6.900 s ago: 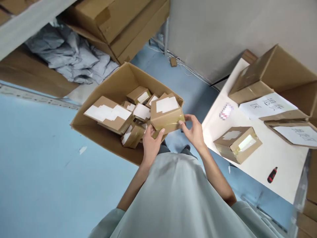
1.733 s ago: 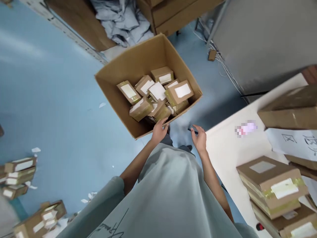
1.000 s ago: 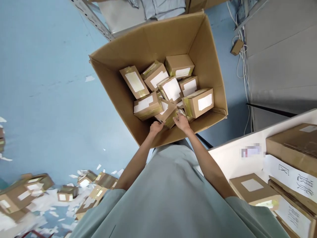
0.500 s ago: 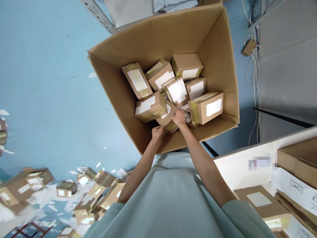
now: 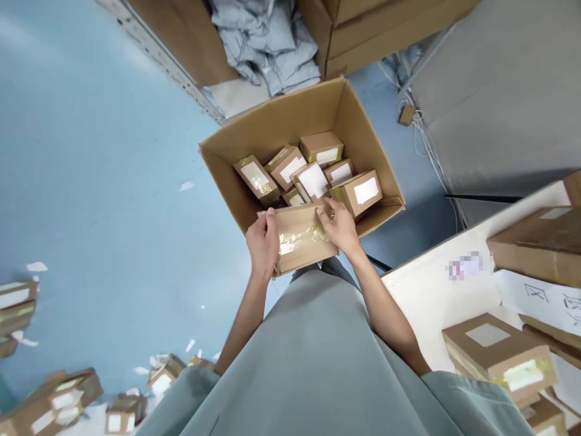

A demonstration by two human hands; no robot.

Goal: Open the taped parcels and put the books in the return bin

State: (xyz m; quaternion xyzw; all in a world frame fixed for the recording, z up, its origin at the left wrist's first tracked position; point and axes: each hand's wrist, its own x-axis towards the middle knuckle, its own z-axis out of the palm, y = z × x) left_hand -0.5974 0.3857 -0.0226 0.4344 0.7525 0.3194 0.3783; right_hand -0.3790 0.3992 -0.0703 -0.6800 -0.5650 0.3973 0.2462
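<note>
- Left hand has the left end of a small taped cardboard parcel pinched, thumb over the edge; can't really see where the other fingers end up.
- Right hand is pinching that same parcel at its far right corner, thumb and fingers bent around it.
- The parcel's up in the air, tilted, over the near rim of a big open carton, right in front of the person's shirt. Shiny clear tape runs across the side facing up.
- Inside the carton: a loose jumble of white-labelled boxes, some leaning on each other.
- Over on the right, a white table has stacked parcels and a handwritten paper sign.
- Grey plastic mailers are heaped past the carton.
</note>
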